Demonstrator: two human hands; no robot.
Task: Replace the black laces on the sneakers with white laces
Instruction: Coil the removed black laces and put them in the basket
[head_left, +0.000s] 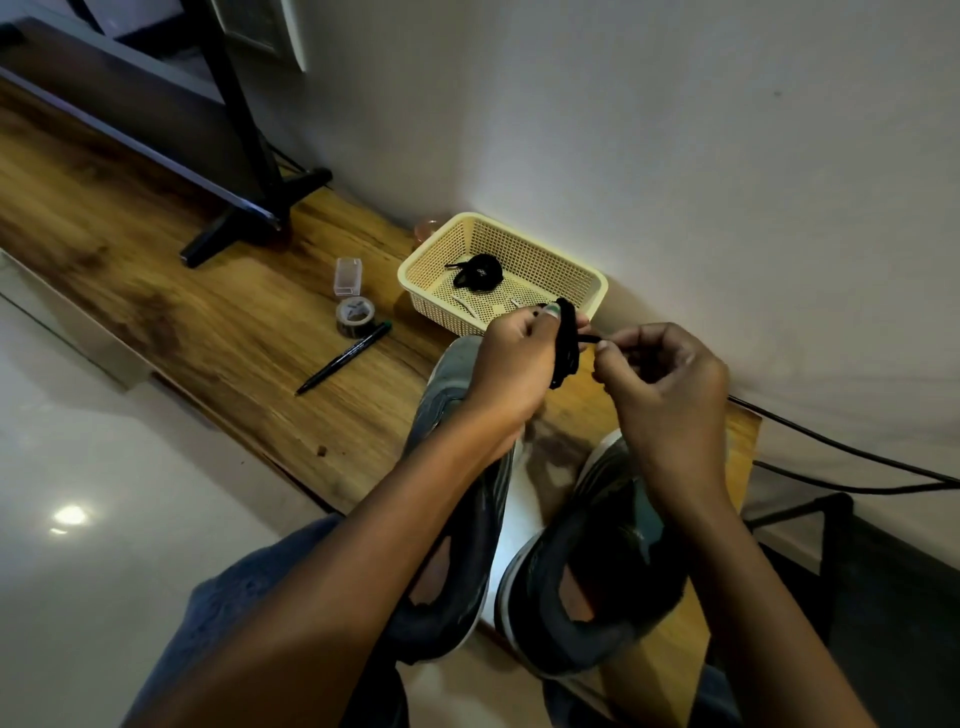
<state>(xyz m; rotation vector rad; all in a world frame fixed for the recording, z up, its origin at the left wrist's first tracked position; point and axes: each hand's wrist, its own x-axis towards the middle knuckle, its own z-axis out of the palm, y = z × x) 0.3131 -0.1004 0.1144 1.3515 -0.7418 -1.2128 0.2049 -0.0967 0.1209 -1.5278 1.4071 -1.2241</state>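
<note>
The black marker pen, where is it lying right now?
In the head view the pen lies flat on the wooden table, left of the sneakers, its cap end next to the roll of tape near the basket.

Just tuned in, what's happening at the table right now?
A person is bundling up a black lace: the left hand grips the coiled bundle while the right hand pinches its loose end. This happens just in front of a cream basket, which already holds another black bundle. Two grey sneakers sit on the wooden table under the forearms. A pen, a roll of tape and a small clear box lie to the left.
</note>
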